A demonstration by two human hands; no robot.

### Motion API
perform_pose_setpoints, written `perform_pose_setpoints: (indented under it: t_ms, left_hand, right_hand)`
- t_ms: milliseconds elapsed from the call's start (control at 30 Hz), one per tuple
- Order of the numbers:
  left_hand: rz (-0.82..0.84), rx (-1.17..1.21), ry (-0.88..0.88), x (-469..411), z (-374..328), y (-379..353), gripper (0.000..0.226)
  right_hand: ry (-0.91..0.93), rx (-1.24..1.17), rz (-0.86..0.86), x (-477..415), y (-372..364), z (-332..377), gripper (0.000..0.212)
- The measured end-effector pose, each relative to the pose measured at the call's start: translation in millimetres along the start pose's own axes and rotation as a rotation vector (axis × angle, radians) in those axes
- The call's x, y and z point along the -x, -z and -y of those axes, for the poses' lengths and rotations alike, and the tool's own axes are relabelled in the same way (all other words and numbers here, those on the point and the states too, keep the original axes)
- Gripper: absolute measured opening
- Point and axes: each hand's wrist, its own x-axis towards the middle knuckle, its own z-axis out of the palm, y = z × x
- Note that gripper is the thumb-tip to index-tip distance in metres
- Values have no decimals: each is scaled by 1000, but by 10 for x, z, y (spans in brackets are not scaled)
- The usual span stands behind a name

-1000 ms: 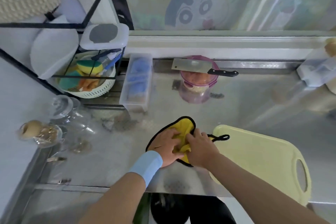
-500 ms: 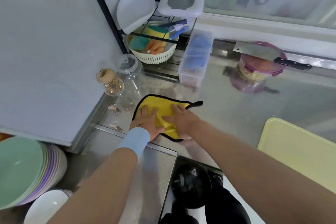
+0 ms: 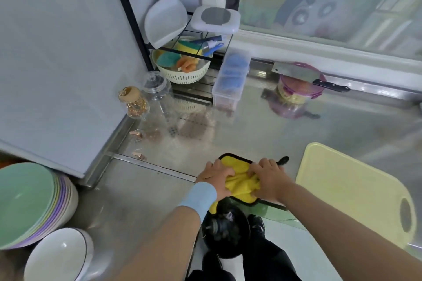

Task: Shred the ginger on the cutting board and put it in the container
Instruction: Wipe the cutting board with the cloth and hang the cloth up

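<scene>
While left hand and right hand bunched yellow cloth at countertop front edge, fingers curled tight into it. Cutting board just right of fingers, not touching. Container well beyond, back edge, cleaver across top.

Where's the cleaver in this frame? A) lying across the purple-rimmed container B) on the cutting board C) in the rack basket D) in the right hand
A: the cleaver lies flat across the purple-rimmed container, while the left hand and right hand grip the yellow cloth.

Home kitchen: steel counter, cleaver.
</scene>
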Motion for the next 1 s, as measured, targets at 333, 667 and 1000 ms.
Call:
perform_pose_setpoints:
  t_ms: [333, 667, 1000]
  left_hand:
    - [257, -71, 29, 367, -329, -85, 38]
    - [109, 244, 86, 714, -644, 162, 27]
    - [250, 302, 14, 670, -1040, 344, 52]
  right_hand:
    - [133, -88, 119, 727, -193, 218, 25]
    - [69, -767, 12, 1027, 379, 123, 44]
    - [77, -478, -45, 1048, 591, -157, 13]
